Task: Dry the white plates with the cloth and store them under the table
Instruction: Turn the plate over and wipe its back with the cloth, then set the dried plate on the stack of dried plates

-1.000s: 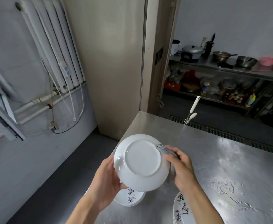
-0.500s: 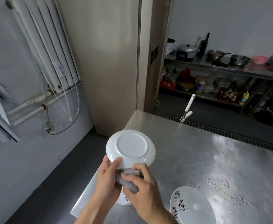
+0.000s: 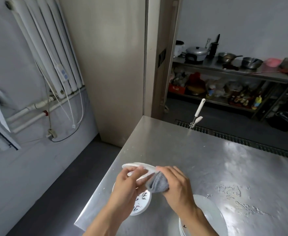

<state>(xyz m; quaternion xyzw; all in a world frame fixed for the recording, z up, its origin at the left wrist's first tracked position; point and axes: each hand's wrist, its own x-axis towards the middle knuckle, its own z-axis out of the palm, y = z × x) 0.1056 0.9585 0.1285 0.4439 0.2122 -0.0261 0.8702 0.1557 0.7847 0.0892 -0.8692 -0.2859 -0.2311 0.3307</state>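
I hold a white plate (image 3: pixel 139 166) nearly flat and edge-on above the near left corner of the steel table (image 3: pixel 199 155). My left hand (image 3: pixel 128 188) grips its near rim from the left. My right hand (image 3: pixel 175 186) grips a folded grey cloth (image 3: pixel 157 183) and presses it against the plate's right rim. Beneath my hands a white plate with black writing (image 3: pixel 139 204) lies on the table. A stack of white plates (image 3: pixel 208 217) sits at the bottom, partly hidden by my right forearm.
Water drops (image 3: pixel 232 193) spot the table to the right. The table's left edge drops to a dark floor (image 3: pixel 54 193). A white-handled tool (image 3: pixel 197 113) stands beyond the far edge. Shelving with pots (image 3: pixel 225 65) lines the back wall; a radiator (image 3: pixel 46 48) hangs at left.
The plate has tipped from facing me with its underside to nearly flat and edge-on. The cloth has moved from the plate's lower rim to its right rim.
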